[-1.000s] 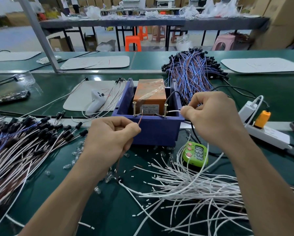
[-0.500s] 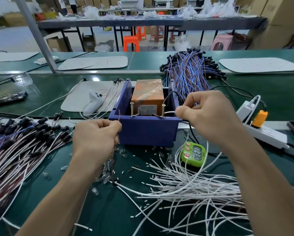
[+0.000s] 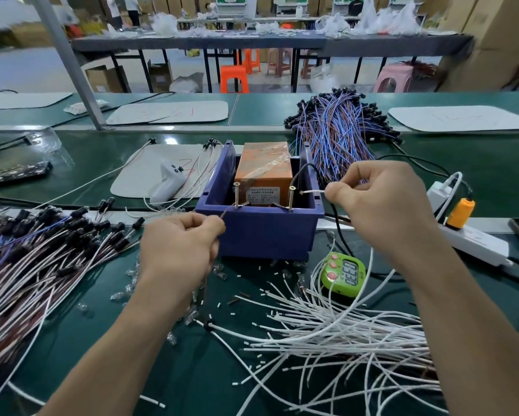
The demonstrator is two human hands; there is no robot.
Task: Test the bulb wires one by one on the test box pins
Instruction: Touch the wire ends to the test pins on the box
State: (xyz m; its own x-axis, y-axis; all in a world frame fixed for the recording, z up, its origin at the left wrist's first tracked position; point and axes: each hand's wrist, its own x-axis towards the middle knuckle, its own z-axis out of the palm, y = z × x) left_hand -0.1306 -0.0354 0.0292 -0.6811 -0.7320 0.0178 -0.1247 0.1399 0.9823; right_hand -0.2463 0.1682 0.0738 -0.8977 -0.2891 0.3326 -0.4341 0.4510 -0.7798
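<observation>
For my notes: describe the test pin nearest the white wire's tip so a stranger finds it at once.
Find the blue test box holding an orange block. Two upright screw-like pins stand at its near wall; you want the right pin. Unlike the left pin, it has the tip of the white wire, pinched in the right hand, just beside it.
</observation>
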